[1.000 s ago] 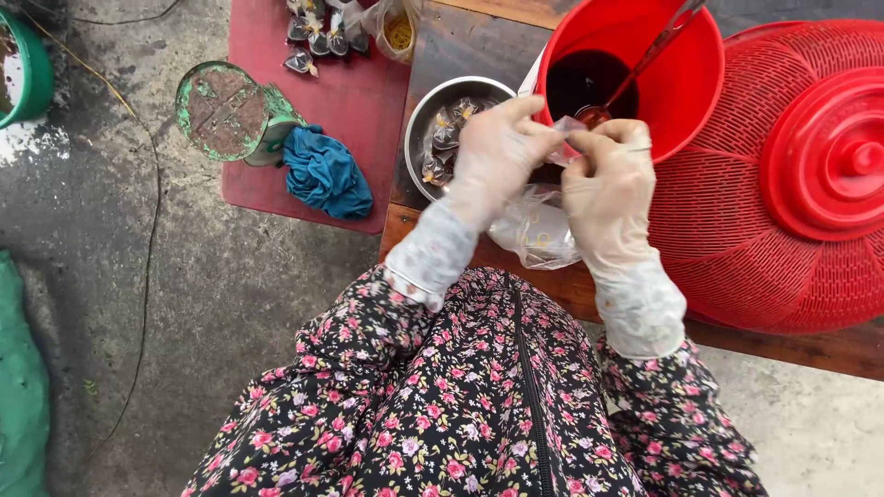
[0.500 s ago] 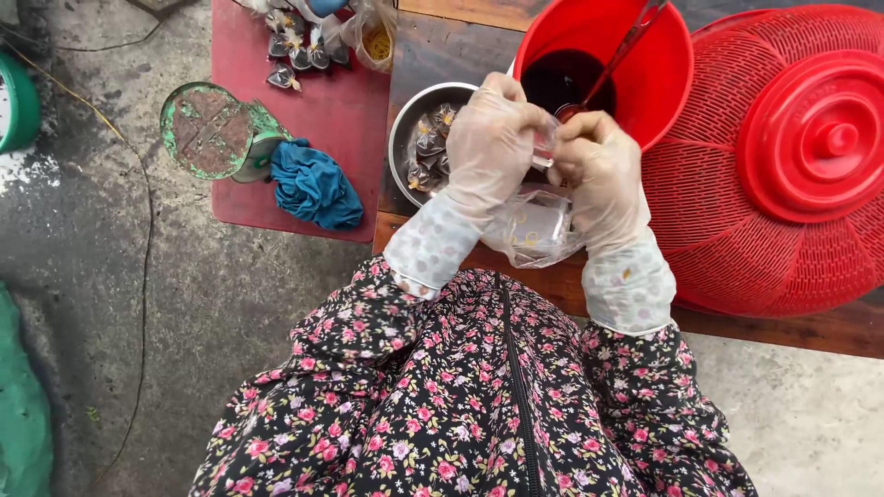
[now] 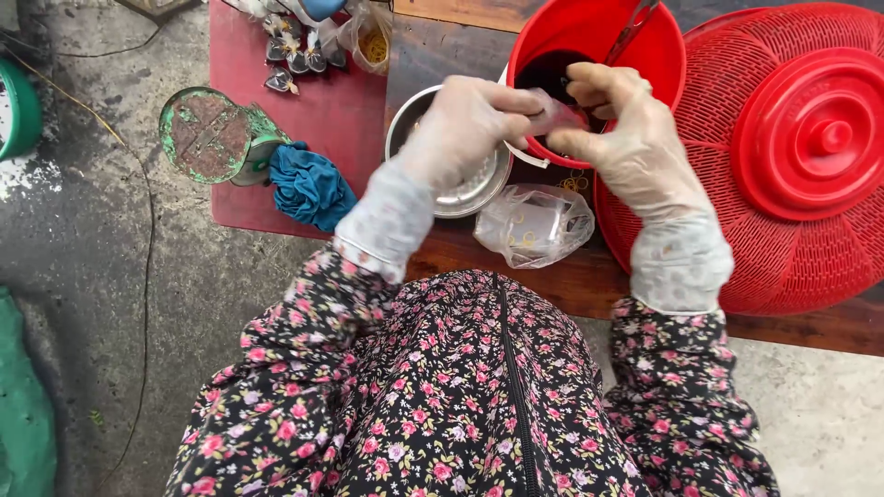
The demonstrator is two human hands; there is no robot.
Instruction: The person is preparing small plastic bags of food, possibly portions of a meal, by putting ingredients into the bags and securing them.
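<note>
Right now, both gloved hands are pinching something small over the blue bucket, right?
Not quite: the bucket is red, not blue. The head view shows the left hand and right hand, both gloved, pinching a small clear piece above it.

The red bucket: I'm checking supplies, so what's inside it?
The red bucket holds dark liquid and metal tongs. The right hand hides part; below the surface is unseen.

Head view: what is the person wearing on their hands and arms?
Both the left hand and right hand wear thin, translucent disposable gloves. Pale patterned cuffs cover the wrists, and above them run dark long sleeves printed with small pink flowers.
</note>
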